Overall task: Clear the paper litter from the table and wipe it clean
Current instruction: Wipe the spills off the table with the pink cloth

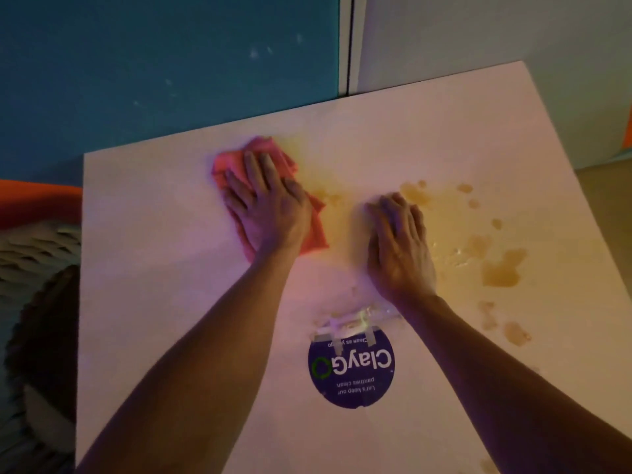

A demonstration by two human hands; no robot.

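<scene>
The left hand (270, 206) is pressing the pink cloth (260, 159) flat on the surface (154, 268) with straight fingers, while the right hand (400, 241) is resting open just beside it, holding nothing. No paper litter is showing, so clearing looks done. Brownish spills (502, 268) beyond the right hand are lying unwiped.

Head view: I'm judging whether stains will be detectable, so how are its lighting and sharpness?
Head view: dim, warm light with a purple cast; soft overall; brown spill stains still read against the white table; glare at the taped round purple sticker; straight edges look bowed by the wide lens.
</scene>
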